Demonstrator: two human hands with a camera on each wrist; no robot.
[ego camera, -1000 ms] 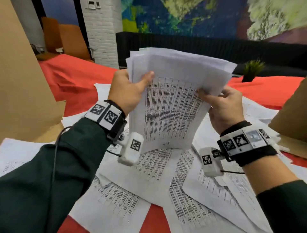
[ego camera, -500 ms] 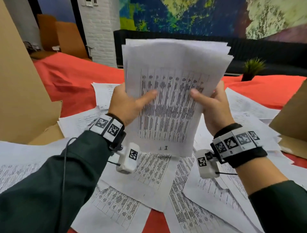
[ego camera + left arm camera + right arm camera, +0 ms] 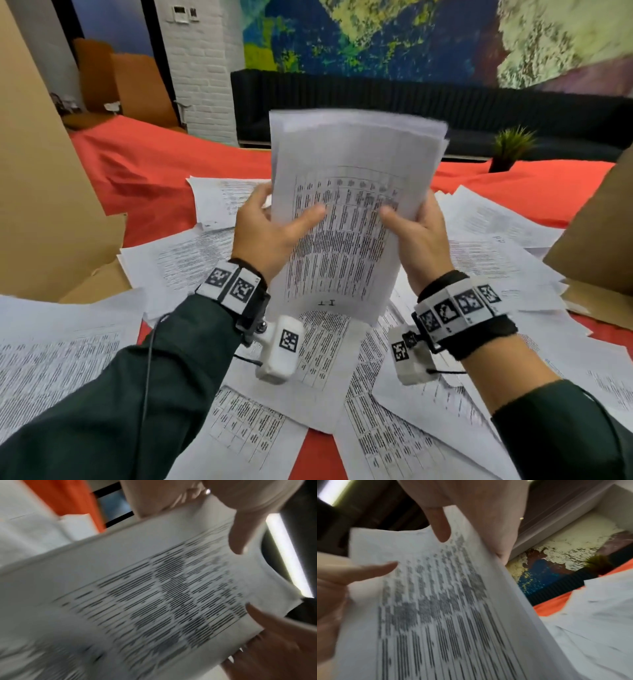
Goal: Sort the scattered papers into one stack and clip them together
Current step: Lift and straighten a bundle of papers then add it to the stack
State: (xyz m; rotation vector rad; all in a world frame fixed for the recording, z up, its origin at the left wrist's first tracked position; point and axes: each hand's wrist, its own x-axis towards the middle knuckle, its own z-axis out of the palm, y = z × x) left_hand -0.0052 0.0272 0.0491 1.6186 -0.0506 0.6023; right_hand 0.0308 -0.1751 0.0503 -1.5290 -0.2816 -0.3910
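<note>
I hold a stack of printed papers [image 3: 349,178] upright over the table, its lower edge just above the loose sheets. My left hand [image 3: 284,226] grips its left edge, thumb on the front and fingers behind. My right hand [image 3: 411,229] grips the right edge the same way. The stack [image 3: 154,595] fills the left wrist view, blurred, with my left thumb [image 3: 238,540] on it. In the right wrist view my right thumb [image 3: 441,534] presses on the stack [image 3: 436,608]. Several loose printed sheets [image 3: 325,359] lie scattered on the red tablecloth [image 3: 154,164].
A tall cardboard box [image 3: 41,171] stands at the left, and another cardboard box [image 3: 599,233] sits at the right edge, both partly on the papers. A small potted plant [image 3: 510,147] stands at the back right. A dark sofa [image 3: 342,99] runs behind the table.
The fanned sheets have drawn into a narrower, more even stack. Both hands have moved closer together, and the stack's top edge has dropped a little.
</note>
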